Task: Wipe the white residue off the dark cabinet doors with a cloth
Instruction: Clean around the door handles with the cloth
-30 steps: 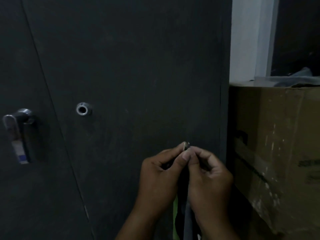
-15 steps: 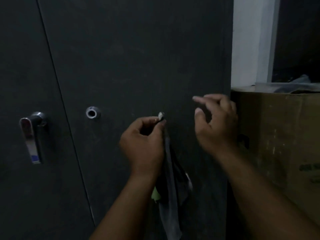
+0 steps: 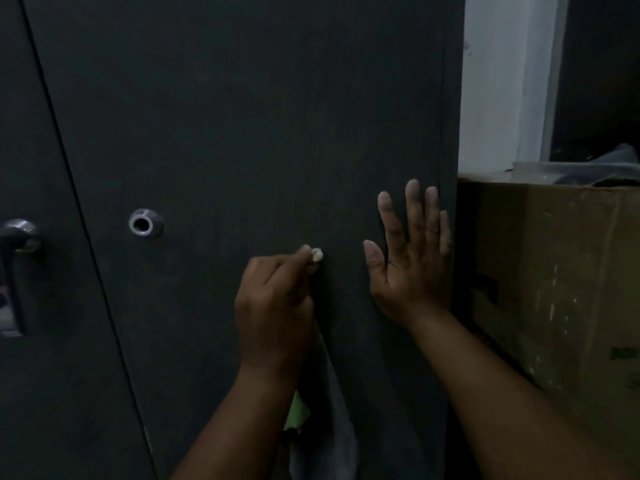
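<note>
Dark cabinet door (image 3: 242, 116): matt, near-black, upright, filling most of the view; dim lighting, and residue on it cannot be made out. A second dark door (image 3: 31, 341) adjoins at left across a narrow slanting seam, carrying a metal lever handle (image 3: 14, 258) with a pale label, unreadable. A round metal lock cylinder (image 3: 142, 224) sits on the main door near the seam.

Cardboard box (image 3: 554, 289): brown, scuffed, standing just beside the cabinet at right; dark print at its right edge is illegible. White wall strip (image 3: 502, 81) above it.

Right hand (image 3: 412, 268): grip open, palm flat against the door near its right edge, fingers straight and pointing up.

Left hand (image 3: 277, 306): grip closed, pinching a small whitish lump (image 3: 317, 254) at the fingertips against the door.

Cloth (image 3: 332, 424): grey, hanging below the left hand, long axis vertical; a green patch shows beside it.
</note>
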`<state>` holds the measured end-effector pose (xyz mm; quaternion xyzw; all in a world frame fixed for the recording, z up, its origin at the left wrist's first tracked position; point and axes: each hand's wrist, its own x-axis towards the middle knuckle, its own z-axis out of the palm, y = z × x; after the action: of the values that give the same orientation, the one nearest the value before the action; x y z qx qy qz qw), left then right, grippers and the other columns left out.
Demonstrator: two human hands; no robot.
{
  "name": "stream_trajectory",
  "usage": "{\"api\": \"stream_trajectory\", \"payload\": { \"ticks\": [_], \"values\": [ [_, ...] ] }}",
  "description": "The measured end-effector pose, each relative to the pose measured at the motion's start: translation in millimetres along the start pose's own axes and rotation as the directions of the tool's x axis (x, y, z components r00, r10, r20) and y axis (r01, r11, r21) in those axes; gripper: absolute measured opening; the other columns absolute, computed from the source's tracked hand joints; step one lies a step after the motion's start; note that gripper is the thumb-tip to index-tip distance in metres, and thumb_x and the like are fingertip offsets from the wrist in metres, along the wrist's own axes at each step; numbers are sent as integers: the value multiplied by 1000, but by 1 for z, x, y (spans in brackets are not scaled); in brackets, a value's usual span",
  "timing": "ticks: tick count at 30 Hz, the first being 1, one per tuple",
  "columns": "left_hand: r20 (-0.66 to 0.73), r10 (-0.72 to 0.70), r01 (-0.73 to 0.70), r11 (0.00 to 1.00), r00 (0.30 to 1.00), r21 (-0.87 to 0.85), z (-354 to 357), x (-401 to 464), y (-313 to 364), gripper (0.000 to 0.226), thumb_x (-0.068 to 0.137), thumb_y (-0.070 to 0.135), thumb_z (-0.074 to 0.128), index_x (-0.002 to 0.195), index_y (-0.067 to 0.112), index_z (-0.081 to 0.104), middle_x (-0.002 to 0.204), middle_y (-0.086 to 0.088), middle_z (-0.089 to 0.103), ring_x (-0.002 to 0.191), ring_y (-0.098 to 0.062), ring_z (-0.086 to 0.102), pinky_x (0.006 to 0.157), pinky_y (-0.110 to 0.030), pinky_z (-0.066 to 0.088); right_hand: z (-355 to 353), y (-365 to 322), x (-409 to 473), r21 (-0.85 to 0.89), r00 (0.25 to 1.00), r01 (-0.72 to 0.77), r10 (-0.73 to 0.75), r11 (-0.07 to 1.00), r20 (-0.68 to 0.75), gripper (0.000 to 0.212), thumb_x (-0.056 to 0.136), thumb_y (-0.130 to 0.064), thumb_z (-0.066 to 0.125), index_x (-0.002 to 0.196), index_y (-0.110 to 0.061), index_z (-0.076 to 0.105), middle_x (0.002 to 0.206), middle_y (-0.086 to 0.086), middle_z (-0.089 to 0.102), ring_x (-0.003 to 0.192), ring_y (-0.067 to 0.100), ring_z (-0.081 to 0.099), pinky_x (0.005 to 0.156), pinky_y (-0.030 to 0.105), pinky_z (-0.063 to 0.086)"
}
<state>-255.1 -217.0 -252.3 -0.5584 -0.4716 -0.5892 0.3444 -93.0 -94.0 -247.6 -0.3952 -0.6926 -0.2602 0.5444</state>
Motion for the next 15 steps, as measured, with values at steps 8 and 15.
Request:
{"api": "stream_trajectory", "payload": {
  "ticks": [8, 15],
  "values": [
    [35, 19, -21, 999, 999, 50, 16, 25, 13, 12, 93, 4, 76, 104, 6, 80, 86, -7, 60, 78, -18, 53, 66, -24, 44, 9, 3, -4, 40, 990, 25, -19, 999, -138, 66, 102, -49, 40, 160, -18, 33, 169, 17, 19, 158, 38, 12, 127, 54, 10],
    [127, 38, -46, 997, 991, 62, 13, -19, 6, 16, 88, 2, 81, 103, 5, 80, 84, -6, 57, 76, -19, 54, 62, -27, 47, 8, 4, -5, 29, 993, 26, -23, 999, -119, 68, 102, -49, 40, 162, -21, 26, 171, 15, 13, 159, 36, 7, 127, 53, 7]
  ]
}}
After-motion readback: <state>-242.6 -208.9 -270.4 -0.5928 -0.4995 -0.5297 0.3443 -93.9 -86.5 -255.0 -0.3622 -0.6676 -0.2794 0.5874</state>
